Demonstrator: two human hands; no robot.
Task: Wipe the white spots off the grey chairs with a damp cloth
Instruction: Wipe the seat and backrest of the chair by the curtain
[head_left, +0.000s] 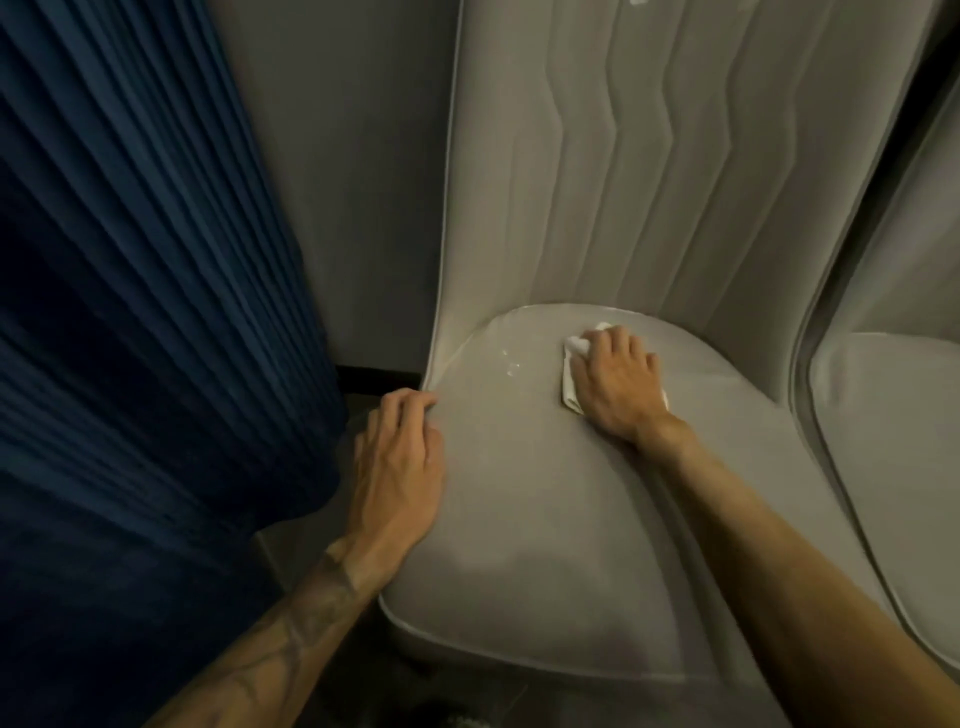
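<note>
**Spots sit left of the cloth, easy to miss from here**

Watching the head feed remotely. The right hand (618, 382) is at the back of the grey chair's seat (545, 519), fingers bent down over the white cloth (570, 385) and holding it flat against the upholstery. The left hand (402, 467) rests on the seat's left edge, fingers loosely bent over the piping and not gripping anything.

My worry is that the white spots (511, 364) are just beside the cloth on its left, not under it. If I stroke straight towards me I'll go right past them.

The cloth is also bunched at the fingertips, so there isn't much flat surface to wipe with. I reckon it could smear the marks instead of lifting them.

There's a white fleck at the very top of the backrest (649, 182) too, nearly out of view and easy to forget.

The blue curtain (156, 312) hangs close on the left, so a wide sweep could brush it with the damp cloth. The second chair (893, 441) on the right still needs checking.
</note>
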